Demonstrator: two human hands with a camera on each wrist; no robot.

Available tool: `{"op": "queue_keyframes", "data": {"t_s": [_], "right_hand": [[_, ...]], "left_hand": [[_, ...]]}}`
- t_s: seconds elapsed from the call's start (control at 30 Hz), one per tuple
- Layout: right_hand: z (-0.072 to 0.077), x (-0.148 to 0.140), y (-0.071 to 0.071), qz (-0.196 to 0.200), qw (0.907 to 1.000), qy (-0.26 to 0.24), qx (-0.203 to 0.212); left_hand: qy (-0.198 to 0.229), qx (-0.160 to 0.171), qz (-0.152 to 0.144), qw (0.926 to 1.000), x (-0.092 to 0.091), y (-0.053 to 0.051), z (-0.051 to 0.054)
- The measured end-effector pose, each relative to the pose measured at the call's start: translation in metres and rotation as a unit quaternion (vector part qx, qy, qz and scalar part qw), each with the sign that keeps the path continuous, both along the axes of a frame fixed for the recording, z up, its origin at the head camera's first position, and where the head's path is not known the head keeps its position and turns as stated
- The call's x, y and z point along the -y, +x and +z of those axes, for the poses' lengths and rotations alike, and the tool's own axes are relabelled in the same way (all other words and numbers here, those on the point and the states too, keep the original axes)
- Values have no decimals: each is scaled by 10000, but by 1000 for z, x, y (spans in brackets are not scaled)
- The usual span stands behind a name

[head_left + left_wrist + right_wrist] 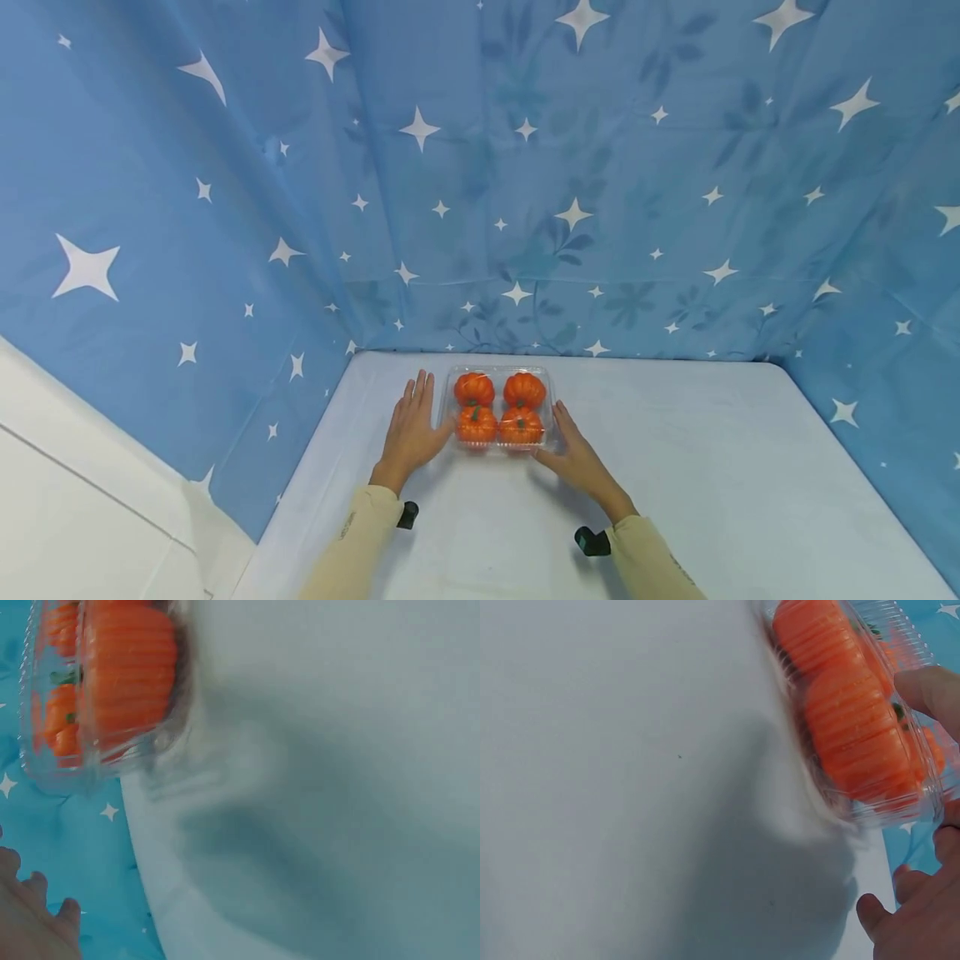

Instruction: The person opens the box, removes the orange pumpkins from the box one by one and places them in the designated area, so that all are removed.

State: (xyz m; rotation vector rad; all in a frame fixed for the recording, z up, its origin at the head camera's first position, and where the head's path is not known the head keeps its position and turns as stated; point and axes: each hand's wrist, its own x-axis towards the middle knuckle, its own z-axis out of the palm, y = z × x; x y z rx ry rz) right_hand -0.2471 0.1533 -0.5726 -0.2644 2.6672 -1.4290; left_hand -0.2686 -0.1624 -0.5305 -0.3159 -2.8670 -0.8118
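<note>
Table [697,475] was white, and a clear plastic box [498,368] of orange pumpkins [475,389] sat right between the hands [411,432] [581,460].

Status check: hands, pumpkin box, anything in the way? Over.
Left hand open, left of clear box. Right hand open, right of it. Four orange pumpkins inside. No obstruction visible.

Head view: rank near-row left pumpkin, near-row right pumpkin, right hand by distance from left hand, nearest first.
From the left hand:
1. Near-row left pumpkin: on the container's left-hand side.
2. Near-row right pumpkin: just to its right, in the same container.
3. Right hand: at the container's right side, beyond both pumpkins.
</note>
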Motion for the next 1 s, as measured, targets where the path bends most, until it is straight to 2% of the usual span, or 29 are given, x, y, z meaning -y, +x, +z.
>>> {"op": "queue_keyframes", "data": {"t_s": [0.1, 0.2, 0.43, 0.5, 0.73, 0.87, 1.0], "right_hand": [[-3, 0, 1, -7, 10000, -12, -92], [-4, 0, 2, -4, 9999, -65, -133], [-6, 3, 5, -27, 9997, -186, -147], [-7, 4, 5, -51, 9996, -236, -137], [-15, 8, 4, -132, 9987, -457, -186], [-19, 12, 2, -208, 9976, -646, -130], [-22, 16, 2, -306, 9956, -864, -208]], "left_hand": [[551, 106, -33, 9984, -5, 7, -7], [1115, 326, -67, 9932, -9, 11, -16], [1921, 707, -87, 9788, -16, 17, -37], [2273, 772, -15, 9708, -20, 19, -42], [3489, 883, 243, 9327, -33, 25, -58], [3812, 919, 155, 9198, -33, 25, -64], [3915, 930, 23, 9155, -31, 24, -68]]}}
